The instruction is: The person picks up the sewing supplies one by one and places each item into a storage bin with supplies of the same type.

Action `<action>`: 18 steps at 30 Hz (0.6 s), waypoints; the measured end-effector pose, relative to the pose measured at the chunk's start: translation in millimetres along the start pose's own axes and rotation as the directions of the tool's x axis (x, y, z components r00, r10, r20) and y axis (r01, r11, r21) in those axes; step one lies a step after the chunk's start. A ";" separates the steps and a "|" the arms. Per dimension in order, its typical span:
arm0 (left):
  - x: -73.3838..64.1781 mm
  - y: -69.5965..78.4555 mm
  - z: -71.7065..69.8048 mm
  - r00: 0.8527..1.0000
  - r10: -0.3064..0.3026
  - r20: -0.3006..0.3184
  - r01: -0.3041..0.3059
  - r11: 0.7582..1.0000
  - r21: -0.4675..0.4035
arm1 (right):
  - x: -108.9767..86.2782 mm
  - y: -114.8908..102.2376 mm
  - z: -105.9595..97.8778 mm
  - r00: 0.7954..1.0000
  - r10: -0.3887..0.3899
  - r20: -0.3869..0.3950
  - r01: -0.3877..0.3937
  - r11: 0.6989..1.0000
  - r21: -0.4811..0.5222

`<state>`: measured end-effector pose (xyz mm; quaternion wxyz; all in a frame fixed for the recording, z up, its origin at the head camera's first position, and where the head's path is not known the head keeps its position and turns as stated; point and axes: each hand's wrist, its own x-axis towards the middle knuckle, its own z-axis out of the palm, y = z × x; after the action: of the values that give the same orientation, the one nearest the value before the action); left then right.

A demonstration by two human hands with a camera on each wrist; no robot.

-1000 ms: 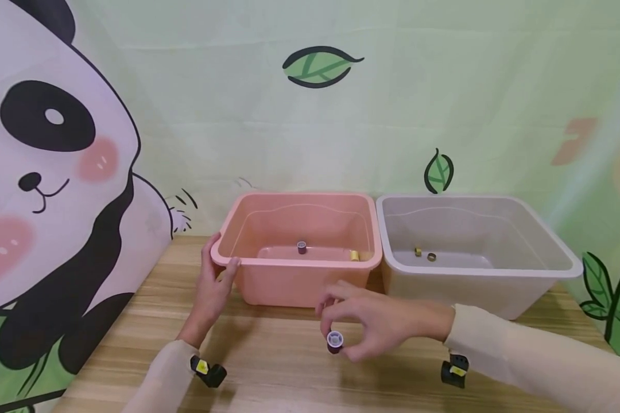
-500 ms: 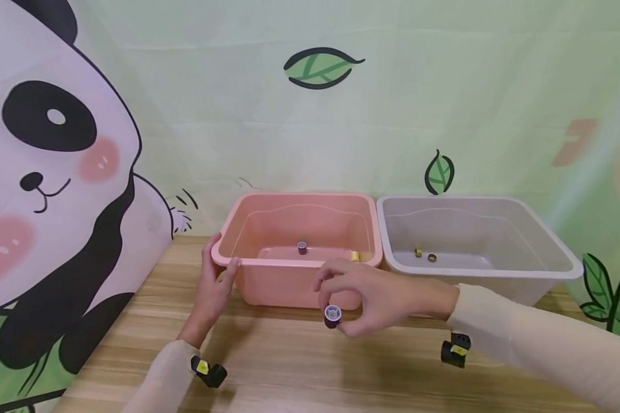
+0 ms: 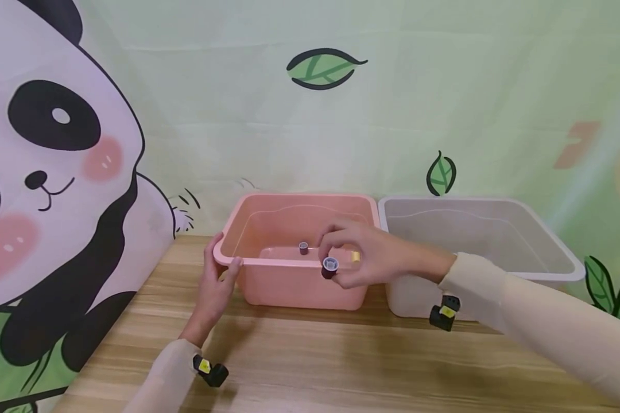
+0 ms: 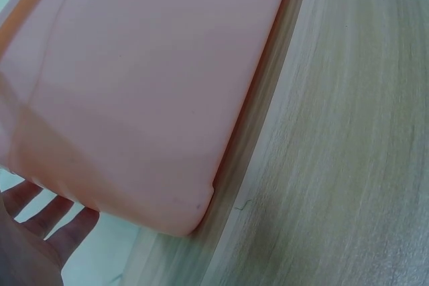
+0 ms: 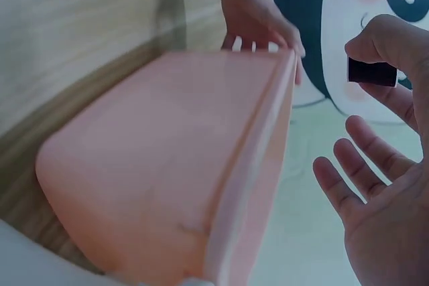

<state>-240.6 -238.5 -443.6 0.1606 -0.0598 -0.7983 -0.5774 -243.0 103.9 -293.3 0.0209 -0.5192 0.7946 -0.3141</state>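
My right hand pinches a small dark cap between thumb and forefinger, its pale hollow end facing up. It hangs over the front rim of the pink tub. In the right wrist view the cap shows as a dark block under the thumb, and the other fingers are spread. My left hand grips the tub's front left corner, thumb on the rim and fingers along the side. Inside the tub lie a similar cap and a small yellow piece, seen through the gap in my right hand.
A pale grey tub stands just right of the pink one; my right forearm crosses in front of it. Both stand on a wood-grain table. A cloth backdrop with a panda and leaves hangs behind.
My right hand has risen from low over the table to the pink tub's front rim, carrying the cap. It now blocks the small rings in the grey tub from view. The left hand stays put.
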 end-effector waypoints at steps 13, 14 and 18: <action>0.5 -3.4 0.5 1.000 -0.015 -0.002 0.015 1.000 0.002 | 23.1 27.2 -29.6 0.990 0.140 -0.013 -0.141 0.988 -0.066; 0.5 -3.1 0.4 1.000 -0.018 -0.001 0.018 1.000 0.004 | 24.9 29.0 -31.3 0.989 0.148 -0.011 -0.148 0.987 -0.068; -1.8 6.0 0.1 0.999 -0.033 0.001 0.033 0.999 0.001 | 31.6 35.8 -38.5 0.985 0.170 -0.021 -0.171 0.982 -0.076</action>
<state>-237.3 -236.3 -438.7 0.1508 -0.0468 -0.7994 -0.5797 -300.5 105.3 -271.8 0.0220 -0.4474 0.8479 -0.2837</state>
